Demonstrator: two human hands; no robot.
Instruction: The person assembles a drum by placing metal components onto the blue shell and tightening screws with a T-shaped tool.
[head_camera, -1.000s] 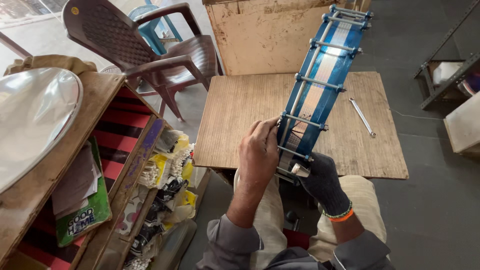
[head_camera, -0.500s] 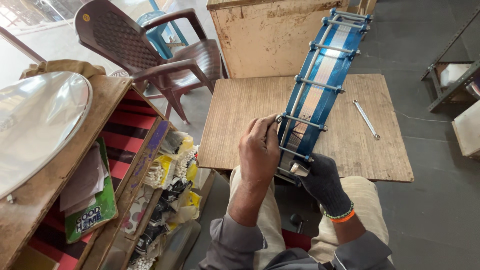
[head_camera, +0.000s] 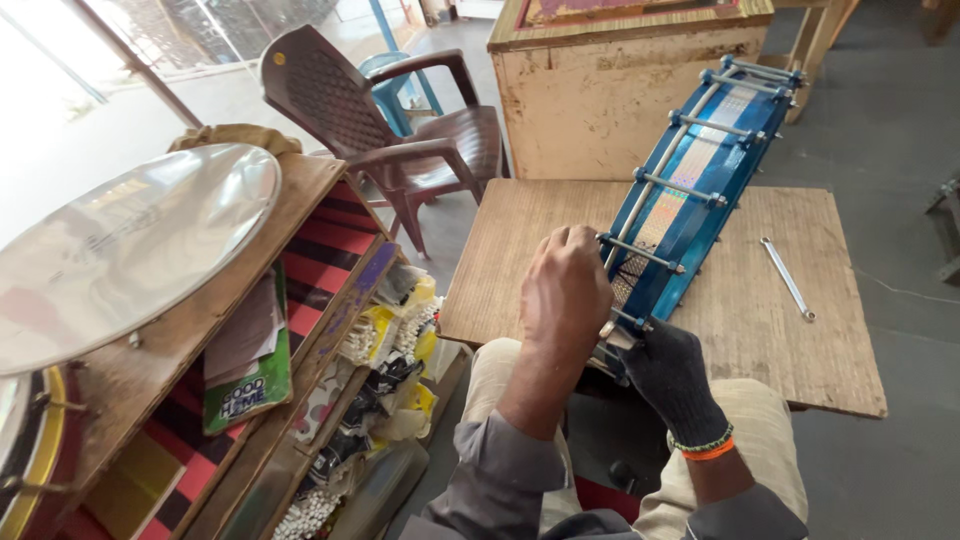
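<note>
Scuffed plywood bench (head_camera: 790, 330) | blue metal-rodded drum (head_camera: 690, 195) slants across bench edge | left hand (head_camera: 567, 290) fingers curled on rod | gloved right hand (head_camera: 668, 375) pinches tool | grip unchanged

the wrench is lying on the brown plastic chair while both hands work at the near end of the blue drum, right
Not quite. In the head view the wrench lies on the wooden board, to the right of the blue drum, not on the brown plastic chair. The rest holds: the bare left hand and the gloved right hand are both at the drum's near end.
</note>
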